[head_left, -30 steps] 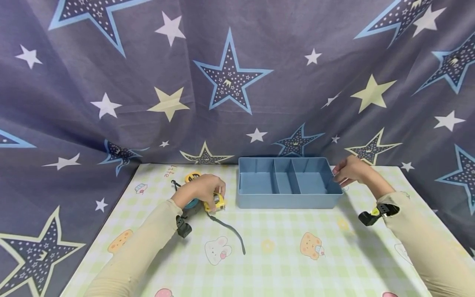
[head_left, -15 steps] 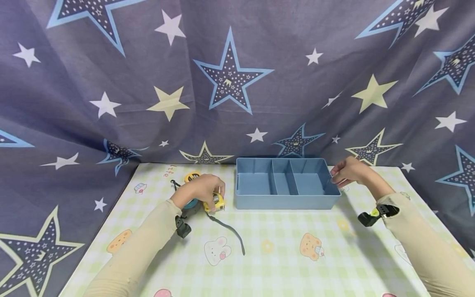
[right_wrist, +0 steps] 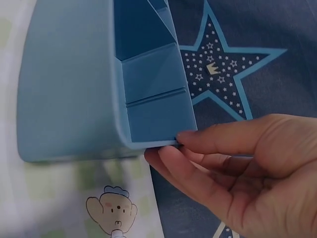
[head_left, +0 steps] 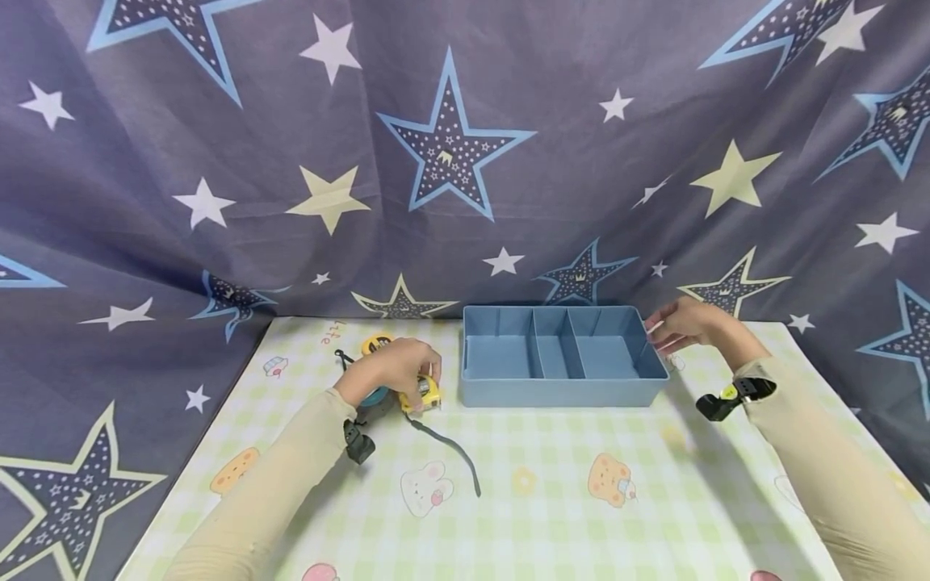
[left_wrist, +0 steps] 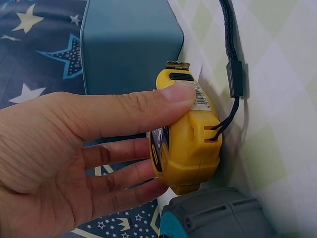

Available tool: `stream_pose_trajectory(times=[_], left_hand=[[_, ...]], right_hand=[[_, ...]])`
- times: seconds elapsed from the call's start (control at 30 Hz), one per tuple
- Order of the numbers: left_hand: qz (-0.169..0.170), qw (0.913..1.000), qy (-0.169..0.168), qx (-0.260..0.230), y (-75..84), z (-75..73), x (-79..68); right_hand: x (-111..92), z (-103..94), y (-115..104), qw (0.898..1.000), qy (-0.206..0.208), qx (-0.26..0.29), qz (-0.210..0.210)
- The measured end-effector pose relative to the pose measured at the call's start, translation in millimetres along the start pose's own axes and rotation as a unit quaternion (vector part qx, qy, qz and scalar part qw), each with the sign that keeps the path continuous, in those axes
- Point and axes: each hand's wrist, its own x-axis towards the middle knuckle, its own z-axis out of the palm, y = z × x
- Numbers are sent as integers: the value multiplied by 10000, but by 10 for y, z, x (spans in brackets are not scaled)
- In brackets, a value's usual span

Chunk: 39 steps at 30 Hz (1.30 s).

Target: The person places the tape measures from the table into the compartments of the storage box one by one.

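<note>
My left hand [head_left: 395, 369] pinches a yellow tape measure [left_wrist: 190, 148] on the cloth, thumb along its top edge and fingers behind it. A dark wrist strap [head_left: 458, 452] trails from the tape measure toward the front. To the right stands a blue divided box [head_left: 559, 394] with three compartments and two dividers. At its right end, my right hand [head_left: 686, 324] pinches the rim near a corner; in the right wrist view the thumb tip [right_wrist: 187, 137] lies on the rim and the other fingers are outside the wall.
Partly under my left hand lies a grey and teal rounded case [left_wrist: 218, 213]. Behind that hand is another yellow tape measure [head_left: 376, 344] with a black cord [head_left: 343, 359]. A star-patterned curtain [head_left: 407, 266] rises directly behind the table's back edge.
The blue box has shifted slightly left. My right hand has moved a little back and its grip at the box's end has altered slightly. The left hand stays on the tape measure.
</note>
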Motion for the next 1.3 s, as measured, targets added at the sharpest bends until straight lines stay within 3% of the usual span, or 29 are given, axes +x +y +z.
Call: stream_pose_trajectory(times=[0.37,0.77,1.3], left_hand=[[-81,9999,-26,-93,14,35,2],[-165,9987,-199,-431,-6,16,-17],[-167,9961,-250,-824,-85,22,-6]], right_hand=[[118,-83,66,9988,-276,198,360],[168,-141,173,9950,-568,724,391],[168,-132,168,9962,-558,573,329]])
